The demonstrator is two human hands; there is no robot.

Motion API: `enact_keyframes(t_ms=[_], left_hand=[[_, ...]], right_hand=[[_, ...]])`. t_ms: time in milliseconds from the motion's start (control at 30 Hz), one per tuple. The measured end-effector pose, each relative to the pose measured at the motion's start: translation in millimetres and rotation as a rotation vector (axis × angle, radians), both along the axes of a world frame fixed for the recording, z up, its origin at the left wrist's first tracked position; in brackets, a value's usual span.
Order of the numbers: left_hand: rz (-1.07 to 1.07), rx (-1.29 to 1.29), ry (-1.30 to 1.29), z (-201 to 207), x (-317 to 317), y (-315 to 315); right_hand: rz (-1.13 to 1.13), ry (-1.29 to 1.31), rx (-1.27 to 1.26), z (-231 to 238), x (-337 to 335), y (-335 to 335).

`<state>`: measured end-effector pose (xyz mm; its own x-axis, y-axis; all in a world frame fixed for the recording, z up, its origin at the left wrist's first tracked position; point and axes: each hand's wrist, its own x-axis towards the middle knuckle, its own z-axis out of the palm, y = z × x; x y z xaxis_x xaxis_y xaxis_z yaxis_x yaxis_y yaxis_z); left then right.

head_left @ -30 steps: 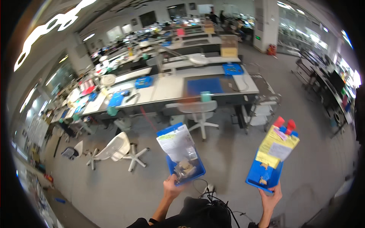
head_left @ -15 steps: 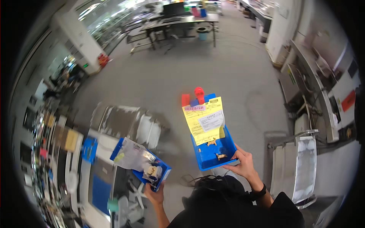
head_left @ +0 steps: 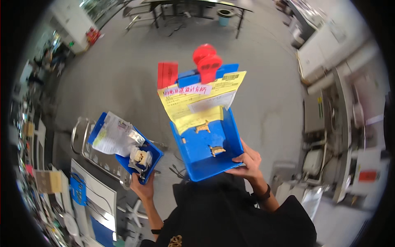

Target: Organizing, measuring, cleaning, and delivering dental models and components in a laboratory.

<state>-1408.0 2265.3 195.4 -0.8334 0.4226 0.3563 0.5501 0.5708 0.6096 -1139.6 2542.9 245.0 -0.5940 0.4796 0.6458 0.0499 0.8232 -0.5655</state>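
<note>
My right hand point(head_left: 248, 163) grips the near edge of a blue plastic bin point(head_left: 206, 152). Yellow papers point(head_left: 199, 101) are clipped to the bin's far rim with red clips point(head_left: 207, 62), and a couple of small tan parts point(head_left: 216, 150) lie on its floor. My left hand point(head_left: 142, 187) holds a smaller blue bin point(head_left: 124, 149) from below; white papers point(head_left: 114, 134) and a pale part point(head_left: 141, 156) fill it. Both bins hang in the air over a grey floor.
A metal-framed cart point(head_left: 88, 150) and a work table with blue mats point(head_left: 91, 206) stand at the lower left. Grey machines and cabinets point(head_left: 329, 123) line the right side. Tables and a bin point(head_left: 224, 16) stand far ahead across the grey floor point(head_left: 123, 74).
The view has swung further round and both bins appear larger and closer. The right bin has come toward the middle; the left bin sits higher on the left. Both hands keep their hold.
</note>
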Motion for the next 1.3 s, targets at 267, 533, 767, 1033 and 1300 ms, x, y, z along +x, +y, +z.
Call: enact_keyframes(t_ms=[267, 533, 767, 1033, 1300], left_hand=[[0.262, 0.007, -0.142, -47.3, -87.3, 42.0], [0.516, 0.092, -0.238, -90.9, -293.3, 119.2], [0.723, 0.124, -0.254, -77.5, -458.7, 128.0], [1.14, 0.151, -0.156, -94.6, -604.7, 122.2], [1.431, 0.185, -0.024, -95.0, -734.9, 102.6]], right_hand=[[0.324, -0.009, 0.008, -6.2, -204.9, 129.7], [0.266, -0.236, -0.174, -69.8, -406.4, 209.4], [0.246, -0.338, -0.174, -99.3, -627.2, 287.6], [0.63, -0.198, -0.178, -105.2, -964.9, 283.7], [1.063, -0.305, -0.1, -61.8, -1307.3, 160.4]])
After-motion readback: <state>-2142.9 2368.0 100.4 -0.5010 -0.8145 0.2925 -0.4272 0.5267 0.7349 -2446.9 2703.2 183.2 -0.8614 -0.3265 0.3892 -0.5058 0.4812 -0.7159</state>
